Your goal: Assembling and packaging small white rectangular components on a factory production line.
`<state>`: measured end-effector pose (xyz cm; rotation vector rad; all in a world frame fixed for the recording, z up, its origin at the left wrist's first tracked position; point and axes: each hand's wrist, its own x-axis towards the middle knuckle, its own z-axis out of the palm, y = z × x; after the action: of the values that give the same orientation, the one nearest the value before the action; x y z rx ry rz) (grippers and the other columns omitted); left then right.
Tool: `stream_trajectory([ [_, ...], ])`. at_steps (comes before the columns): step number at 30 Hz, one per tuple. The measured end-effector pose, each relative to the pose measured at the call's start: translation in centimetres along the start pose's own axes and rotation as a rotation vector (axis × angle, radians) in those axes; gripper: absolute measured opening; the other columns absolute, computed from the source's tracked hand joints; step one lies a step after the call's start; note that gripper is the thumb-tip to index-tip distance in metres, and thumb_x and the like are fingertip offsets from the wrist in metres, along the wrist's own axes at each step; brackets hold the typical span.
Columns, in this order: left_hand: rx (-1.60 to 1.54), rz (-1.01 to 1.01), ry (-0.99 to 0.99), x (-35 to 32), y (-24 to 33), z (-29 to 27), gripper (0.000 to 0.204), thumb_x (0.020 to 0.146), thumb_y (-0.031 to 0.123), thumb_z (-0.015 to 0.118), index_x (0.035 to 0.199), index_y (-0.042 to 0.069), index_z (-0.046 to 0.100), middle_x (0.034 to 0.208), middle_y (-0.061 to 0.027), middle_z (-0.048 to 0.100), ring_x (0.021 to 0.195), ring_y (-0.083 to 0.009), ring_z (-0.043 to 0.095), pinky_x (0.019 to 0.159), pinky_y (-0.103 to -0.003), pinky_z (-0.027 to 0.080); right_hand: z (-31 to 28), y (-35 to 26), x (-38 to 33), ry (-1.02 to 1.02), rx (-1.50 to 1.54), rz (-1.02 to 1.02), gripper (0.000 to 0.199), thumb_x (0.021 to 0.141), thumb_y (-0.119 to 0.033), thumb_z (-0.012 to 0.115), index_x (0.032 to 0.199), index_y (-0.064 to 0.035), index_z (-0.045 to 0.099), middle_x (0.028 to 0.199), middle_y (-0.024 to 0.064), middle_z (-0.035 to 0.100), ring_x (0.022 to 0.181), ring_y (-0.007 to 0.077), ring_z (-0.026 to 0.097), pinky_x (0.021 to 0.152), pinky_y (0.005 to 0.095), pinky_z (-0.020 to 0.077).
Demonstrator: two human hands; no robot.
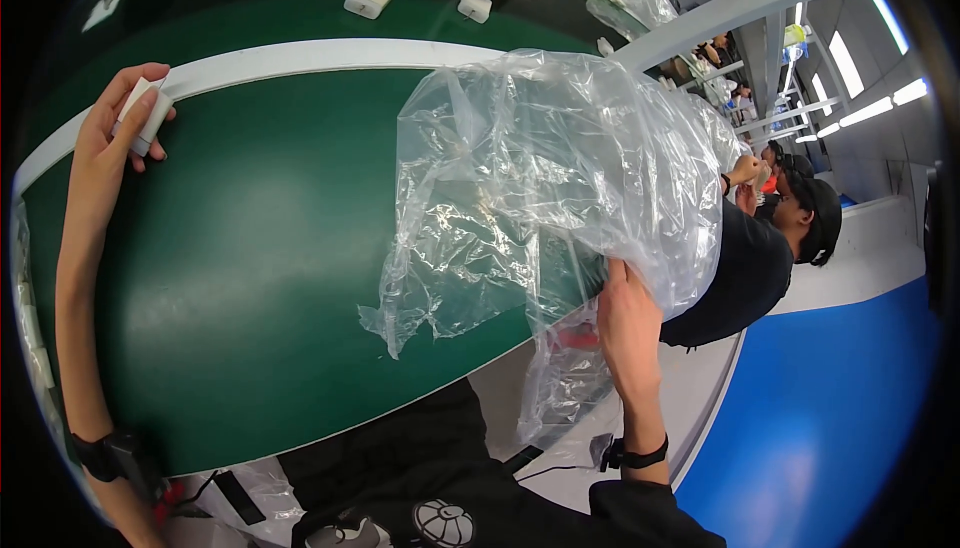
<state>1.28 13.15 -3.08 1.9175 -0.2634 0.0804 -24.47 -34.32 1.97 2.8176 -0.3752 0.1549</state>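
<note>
Out at the far left, my left hand [104, 126] has its fingers and thumb wrapped round a small white box-shaped piece [150, 126], just by the white rail. My right hand [630, 316] grips the near edge of a large clear plastic bag [510, 138] at the right of the green table. Its fingertips are partly covered by the film. Loose and wrinkled, the bag spreads over the table's right part, and one flap hangs past the near edge.
A white rail [330, 55] curves along the far side of the green table [250, 278]. Beyond it lie two similar white pieces, a left one [370, 0] and a right one [475, 6]. A person in black [740, 258] works close by on the right, beside a blue floor [830, 398].
</note>
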Motion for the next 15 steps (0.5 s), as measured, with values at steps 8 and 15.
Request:
stream_trajectory([
  [8,0.020,-0.026,-0.010,-0.2,-0.2,0.3,0.037,0.105,0.036,0.052,0.131,0.012,0.062,0.092,0.0014,0.066,0.066,-0.0010,0.054,0.056,-0.015,0.035,-1.3,-1.1,0.7,-0.011,-0.039,0.003,0.022,0.089,0.001,0.055,0.110,0.0018,0.062,0.097,0.0200,0.068,0.086,0.0425,0.066,0.073,0.0478,0.0526],
  [15,-0.068,0.027,0.030,-0.5,1.6,0.8,0.035,0.102,0.027,0.060,0.134,0.011,0.061,0.091,-0.0011,0.069,0.062,-0.0011,0.052,0.053,-0.015,0.035,-6.8,-5.8,0.2,-0.120,0.642,-0.031,0.019,0.094,-0.003,0.063,0.112,-0.0046,0.066,0.093,0.0134,0.068,0.058,0.0330,0.058,0.061,0.0381,0.0496],
])
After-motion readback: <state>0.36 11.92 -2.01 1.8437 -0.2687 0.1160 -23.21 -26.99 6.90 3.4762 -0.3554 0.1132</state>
